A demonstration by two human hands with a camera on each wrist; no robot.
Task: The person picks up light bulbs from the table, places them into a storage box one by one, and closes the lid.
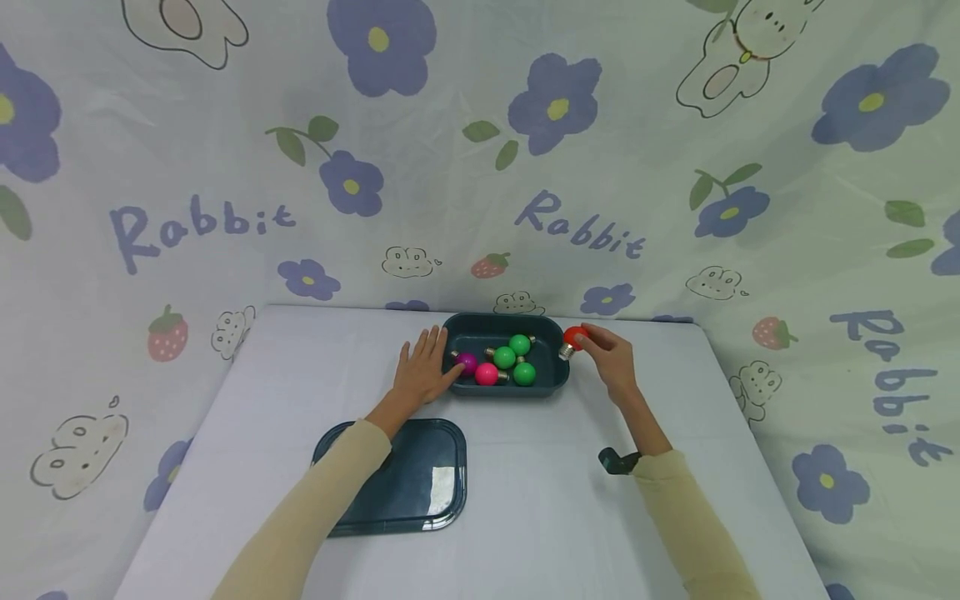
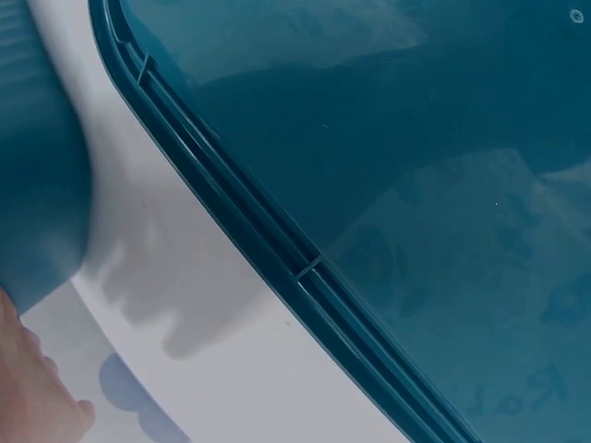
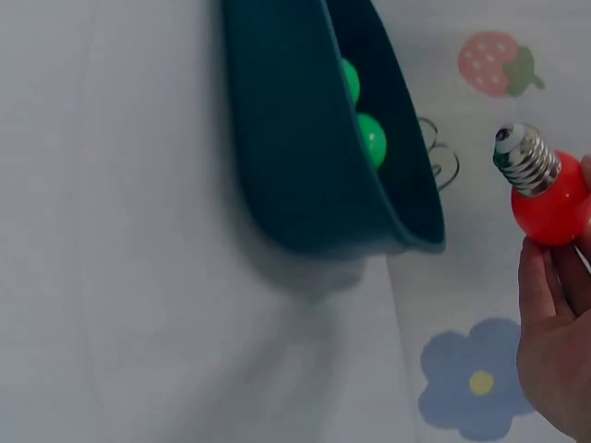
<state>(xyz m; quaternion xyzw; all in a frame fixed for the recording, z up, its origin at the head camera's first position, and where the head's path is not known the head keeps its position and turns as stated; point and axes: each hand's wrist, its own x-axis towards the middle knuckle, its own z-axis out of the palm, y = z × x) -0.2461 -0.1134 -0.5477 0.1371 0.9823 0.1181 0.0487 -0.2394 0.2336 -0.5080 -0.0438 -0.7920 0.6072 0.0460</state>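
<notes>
In the head view a dark teal bin [image 1: 504,392] holds several small light bulbs. Green bulbs [image 1: 504,358] lie in its middle and right, a pink bulb [image 1: 486,374] near the front wall, a purple bulb [image 1: 467,362] at the left. My left hand [image 1: 423,367] rests against the bin's left end, fingers straight, thumb over the front rim by the purple bulb. Just beyond the right end, my right hand [image 1: 615,360] pinches a red bulb [image 3: 549,203] by its globe between thumb and fingers. Its silver screw base points toward the bin.
A flat dark teal lid [image 1: 408,475] lies on the white table [image 1: 525,483] under the left forearm, nearer than the bin. Behind the table hangs a curtain [image 1: 450,167] printed with flowers and rabbits. A dark strap device [image 1: 618,461] sits on the right wrist.
</notes>
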